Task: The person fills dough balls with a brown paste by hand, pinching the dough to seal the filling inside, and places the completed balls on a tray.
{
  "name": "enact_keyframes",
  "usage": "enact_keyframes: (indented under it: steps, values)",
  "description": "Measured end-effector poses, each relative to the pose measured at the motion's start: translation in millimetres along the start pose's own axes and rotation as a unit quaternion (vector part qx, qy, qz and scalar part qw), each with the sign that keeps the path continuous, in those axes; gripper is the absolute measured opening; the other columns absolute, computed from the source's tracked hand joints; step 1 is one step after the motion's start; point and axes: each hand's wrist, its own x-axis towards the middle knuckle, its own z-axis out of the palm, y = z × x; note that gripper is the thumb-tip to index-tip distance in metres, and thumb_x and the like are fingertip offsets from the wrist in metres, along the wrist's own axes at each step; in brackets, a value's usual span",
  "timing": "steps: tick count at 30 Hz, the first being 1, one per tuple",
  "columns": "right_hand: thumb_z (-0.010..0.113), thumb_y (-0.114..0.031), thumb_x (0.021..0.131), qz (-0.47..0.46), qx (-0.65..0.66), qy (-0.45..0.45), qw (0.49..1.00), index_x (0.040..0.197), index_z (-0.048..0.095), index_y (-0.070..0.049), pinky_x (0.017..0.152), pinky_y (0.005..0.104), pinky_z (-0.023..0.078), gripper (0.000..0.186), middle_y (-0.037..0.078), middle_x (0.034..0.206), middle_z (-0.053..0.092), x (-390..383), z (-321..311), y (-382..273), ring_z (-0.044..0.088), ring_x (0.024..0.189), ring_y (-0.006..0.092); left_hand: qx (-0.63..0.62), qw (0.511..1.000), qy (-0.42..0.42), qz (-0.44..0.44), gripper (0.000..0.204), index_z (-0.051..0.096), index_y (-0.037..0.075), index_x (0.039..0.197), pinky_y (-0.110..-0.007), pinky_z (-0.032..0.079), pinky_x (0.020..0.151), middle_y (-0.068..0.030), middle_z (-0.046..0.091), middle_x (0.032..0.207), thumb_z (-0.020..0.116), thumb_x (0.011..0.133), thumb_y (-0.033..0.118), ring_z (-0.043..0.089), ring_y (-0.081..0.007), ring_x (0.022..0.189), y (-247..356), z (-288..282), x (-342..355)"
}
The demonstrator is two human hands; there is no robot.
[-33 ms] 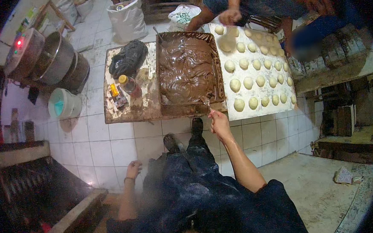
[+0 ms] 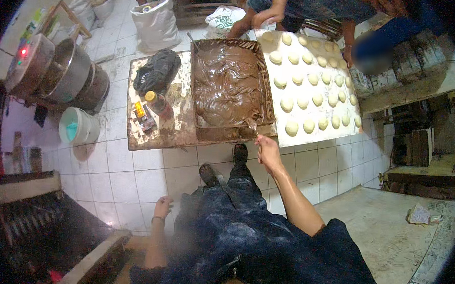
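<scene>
Head-camera view, looking down: the person's right hand (image 2: 268, 154) has its grip closed narrowly around the handle of a shiny metal, spoon-like utensil (image 2: 254, 126), whose head sits at the near right corner of a dark, rectangular tray (image 2: 266, 95) filled with glossy brown paste (image 2: 226, 84). Holding it by the handle seems meant to keep the fingers clear of the sticky paste. The left hand (image 2: 163, 207) hangs well apart from the tray, beside the body, fingers loosely bent; nothing shows in it, but how wide its grip is cannot be told. The tray lies on a worn wooden tabletop (image 2: 171, 138), just beside a flat white board (image 2: 298, 114) bearing rows of round, pale dough balls (image 2: 317, 99); that closeness probably keeps both within one arm's reach. The balls sit apart, likely so they do not stick together. On the left, a clear jar with a yellow lid (image 2: 158, 104) and a crumpled black cloth or bag (image 2: 158, 71) stay out of the utensil's way. Over the board's far left edge, a co-worker's hand (image 2: 269, 17) hovers.
</scene>
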Motion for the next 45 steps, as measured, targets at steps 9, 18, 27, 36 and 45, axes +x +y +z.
enact_keyframes:
  steps: [9, 18, 27, 36, 45]
  values:
    - [0.048, -0.034, 0.105, 0.003, 0.063, 0.001, 0.998, 0.097, 0.065, -0.007, 0.043, 0.0251, 0.032, 0.032, -0.007, 0.059, 0.035, 0, -4, -28, 0.035, 0.048, 0.0064, -0.024, 0.999, 0.038, -0.016, 0.033, 0.062, 0.003, 0.117, -0.032, 0.053, 0.068, -0.0070, 0.069, 0.103, 0.060, 0.095, 0.027, 0.067, -0.0194, 0.085, -10, 2, -8]
    - [0.049, -0.035, 0.106, -0.037, -0.066, -0.010, 0.997, 0.094, 0.061, -0.010, 0.041, 0.0270, 0.028, 0.030, -0.005, 0.060, 0.043, 1, 8, 18, 0.034, 0.046, 0.0074, -0.025, 0.999, 0.027, 0.005, 0.034, 0.063, 0.003, 0.113, -0.030, 0.052, 0.067, -0.0105, 0.071, 0.109, 0.058, 0.093, 0.031, 0.067, -0.0192, 0.088, -18, 2, -4]
    - [0.049, -0.031, 0.106, 0.027, -0.032, 0.010, 0.999, 0.095, 0.061, -0.008, 0.041, 0.0272, 0.029, 0.029, -0.006, 0.057, 0.037, -25, -14, -11, 0.031, 0.045, 0.0069, -0.029, 0.999, 0.031, -0.025, 0.028, 0.061, 0.010, 0.114, -0.032, 0.052, 0.066, -0.0054, 0.071, 0.100, 0.063, 0.092, 0.027, 0.068, -0.0185, 0.085, -9, 11, -9]
    - [0.052, -0.034, 0.105, -0.014, 0.025, 0.010, 1.000, 0.099, 0.062, -0.008, 0.046, 0.0231, 0.030, 0.028, -0.007, 0.067, 0.043, 6, 8, 0, 0.035, 0.054, 0.0040, -0.036, 0.999, 0.022, -0.008, 0.039, 0.059, 0.005, 0.122, -0.032, 0.050, 0.065, -0.0082, 0.069, 0.105, 0.063, 0.093, 0.031, 0.068, -0.0195, 0.086, 1, 5, -11]
    - [0.052, -0.028, 0.105, -0.076, -0.041, 0.027, 0.996, 0.089, 0.063, -0.006, 0.058, 0.0243, 0.035, 0.030, -0.005, 0.070, 0.050, -21, -7, 18, 0.041, 0.063, 0.0049, -0.029, 0.999, 0.027, -0.006, 0.038, 0.061, 0.008, 0.117, -0.035, 0.054, 0.069, -0.0090, 0.071, 0.105, 0.062, 0.095, 0.039, 0.068, -0.0222, 0.086, -32, -29, -7]
